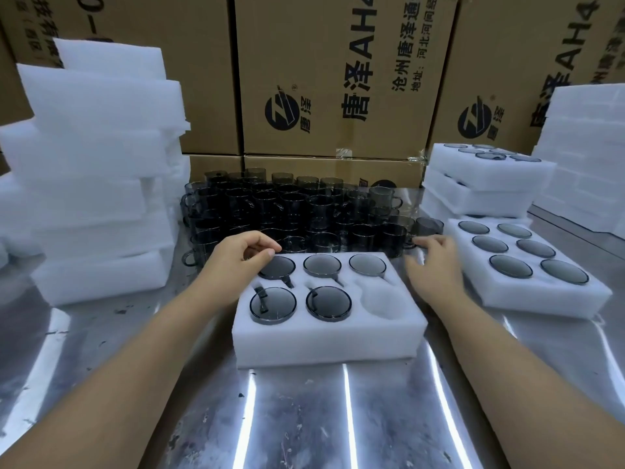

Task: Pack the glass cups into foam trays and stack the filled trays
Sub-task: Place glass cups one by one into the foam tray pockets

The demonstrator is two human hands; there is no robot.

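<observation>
**Foam tray, six-cavity, five cups seated – centre of frame**

Item: white foam tray, flat on the metal desk. Five smoked glass cups sit in it: three across the far row, two in the near row. The near-right cavity holds no cup.

Left grip: forearm enters from lower left; the hand is over the tray's far-left corner, fingers curled, thumb and forefinger close together just above the far-left cup's rim. Whether they nip the rim cannot be told.

Right grip: forearm enters from lower right; the hand is blurred, fingers spread and loosely bent, nothing held, its tips next to the loose cups massed behind the tray.

Right of frame: a filled tray with six cups; behind it a stack of filled trays.

Left of frame: a pile of foam blocks.

Rear: printed cardboard cartons.
</observation>
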